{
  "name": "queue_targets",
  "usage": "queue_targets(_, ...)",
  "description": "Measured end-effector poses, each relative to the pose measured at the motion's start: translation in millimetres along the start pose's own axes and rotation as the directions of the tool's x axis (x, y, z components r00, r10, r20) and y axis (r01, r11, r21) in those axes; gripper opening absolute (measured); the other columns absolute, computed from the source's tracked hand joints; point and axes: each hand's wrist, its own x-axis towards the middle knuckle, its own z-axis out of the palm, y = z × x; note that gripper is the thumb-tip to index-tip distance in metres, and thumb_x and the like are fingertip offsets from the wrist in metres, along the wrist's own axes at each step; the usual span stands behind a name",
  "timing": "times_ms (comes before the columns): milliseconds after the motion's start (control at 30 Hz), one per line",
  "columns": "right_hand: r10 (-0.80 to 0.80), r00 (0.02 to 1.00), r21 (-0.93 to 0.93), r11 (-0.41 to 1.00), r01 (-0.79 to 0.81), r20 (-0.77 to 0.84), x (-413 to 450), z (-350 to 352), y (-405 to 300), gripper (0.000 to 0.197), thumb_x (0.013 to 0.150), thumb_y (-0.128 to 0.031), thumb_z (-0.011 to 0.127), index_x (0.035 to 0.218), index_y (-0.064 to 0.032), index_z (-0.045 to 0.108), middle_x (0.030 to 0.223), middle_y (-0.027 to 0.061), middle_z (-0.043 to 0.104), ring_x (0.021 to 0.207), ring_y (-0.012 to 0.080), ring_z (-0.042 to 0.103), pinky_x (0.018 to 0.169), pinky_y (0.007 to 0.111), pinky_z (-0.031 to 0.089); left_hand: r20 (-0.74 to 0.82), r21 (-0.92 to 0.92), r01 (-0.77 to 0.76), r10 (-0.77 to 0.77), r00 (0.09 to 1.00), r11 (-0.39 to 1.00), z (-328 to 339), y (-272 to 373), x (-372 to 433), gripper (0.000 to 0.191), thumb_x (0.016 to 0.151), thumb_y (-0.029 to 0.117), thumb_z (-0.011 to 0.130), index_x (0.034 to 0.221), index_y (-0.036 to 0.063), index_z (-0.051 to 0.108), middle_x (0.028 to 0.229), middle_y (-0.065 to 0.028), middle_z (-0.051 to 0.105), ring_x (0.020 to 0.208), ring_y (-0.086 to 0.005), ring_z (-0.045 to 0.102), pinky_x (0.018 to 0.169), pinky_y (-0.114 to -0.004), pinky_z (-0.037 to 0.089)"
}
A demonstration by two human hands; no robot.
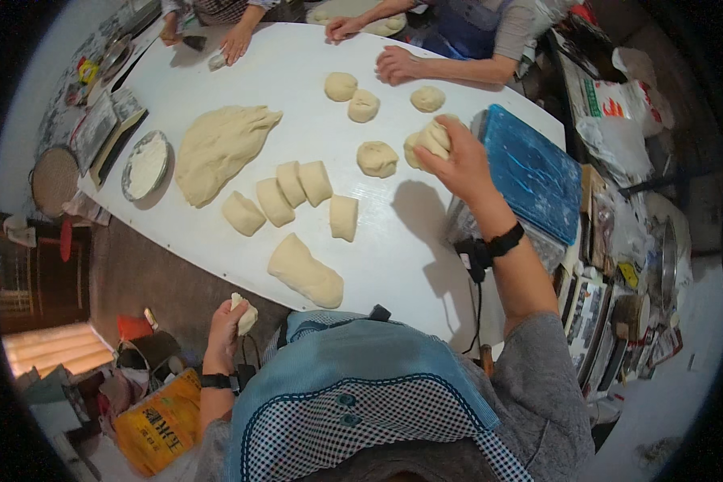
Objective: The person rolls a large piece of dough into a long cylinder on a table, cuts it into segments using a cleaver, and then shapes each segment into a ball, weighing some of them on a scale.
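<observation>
In my right hand (461,159) is a lump of dough (426,143), gripped beside the left edge of a flat blue-topped device (533,175), likely a scale, with pale smears on its top. My left hand (220,331) pinches a small scrap of dough (247,316) off the table's near edge. Rounded dough pieces (376,159) rest left of my right hand and beyond it. Several cut dough pieces (275,202) lie mid-table, with a thicker dough log (306,271) closest to me. A large dough mass (223,150) spreads out farther left.
A metal bowl of flour (146,165) stands at the white table's (199,241) left side. Across the table are one person's hand near a scraper (194,42) and another person's forearms (458,69). Cluttered shelving (602,289) lines the right. A yellow sack (159,422) sits lower left.
</observation>
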Motion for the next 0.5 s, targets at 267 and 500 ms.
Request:
queue_targets(267, -0.008, 0.999, 0.17, 0.985, 0.015, -0.042, 92, 131, -30, 0.056, 0.073, -0.038, 0.075, 0.109, 0.0005, 0.058, 0.096, 0.0212, 0.061, 0.09, 0.0363, 0.058, 0.078, 0.044, 0.048, -0.208, -0.119, 0.038, -0.062, 0.976, 0.992, -33, -23, -13, 0.024, 0.089, 0.019, 0.066, 0.104, 0.0034, 0.058, 0.089, -0.0044, 0.064, 0.077, -0.0148, 0.062, 0.068, -0.028, 0.049)
queue_targets(500, -0.074, 0.976, 0.051, 0.997, 0.065, 0.206, 93, 243, 5, 0.053, 0.073, -0.037, 0.074, 0.109, -0.0014, 0.057, 0.1, 0.0226, 0.061, 0.097, 0.0394, 0.056, 0.083, 0.047, 0.045, -0.216, -0.175, 0.09, -0.128, 0.968, 0.98, -64, -45, -12, 0.024, 0.088, 0.021, 0.068, 0.102, 0.005, 0.058, 0.088, -0.0032, 0.064, 0.076, -0.0138, 0.062, 0.067, -0.028, 0.049)
